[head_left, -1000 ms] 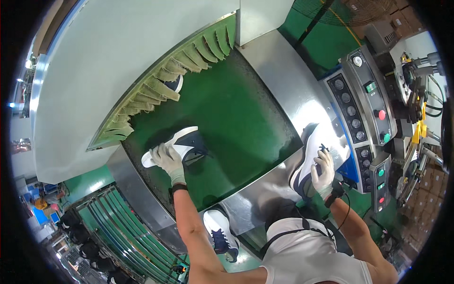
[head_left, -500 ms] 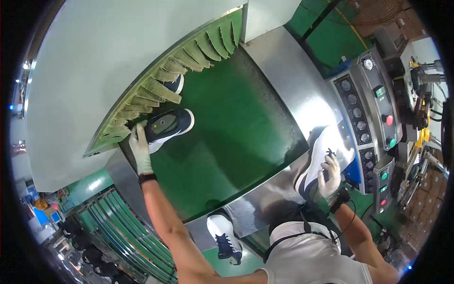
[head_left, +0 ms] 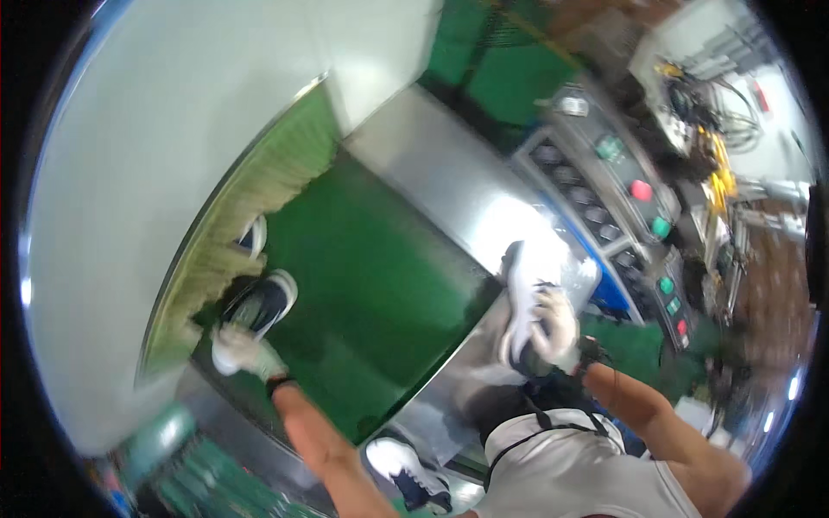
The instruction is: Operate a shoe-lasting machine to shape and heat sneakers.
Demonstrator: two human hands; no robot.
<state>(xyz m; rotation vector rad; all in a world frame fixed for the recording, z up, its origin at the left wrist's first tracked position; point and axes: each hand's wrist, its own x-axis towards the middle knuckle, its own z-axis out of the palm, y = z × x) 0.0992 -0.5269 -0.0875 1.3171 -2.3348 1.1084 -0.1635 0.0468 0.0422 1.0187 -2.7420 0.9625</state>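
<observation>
My left hand (head_left: 243,347), its grip too blurred to tell, should steady the dark-collared shoe (head_left: 275,302) upright beside the green fringe (head_left: 200,268); my right hand (head_left: 555,326) grasps the white shoe (head_left: 522,298).

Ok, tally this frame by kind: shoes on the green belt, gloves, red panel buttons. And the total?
Shoes on belt: 2 (near shoe by the left glove, far shoe partly under the curtain)
Gloves: 2 (left glove, right glove)
Red buttons: 2 (upper button, lower button)
Total: 6
</observation>
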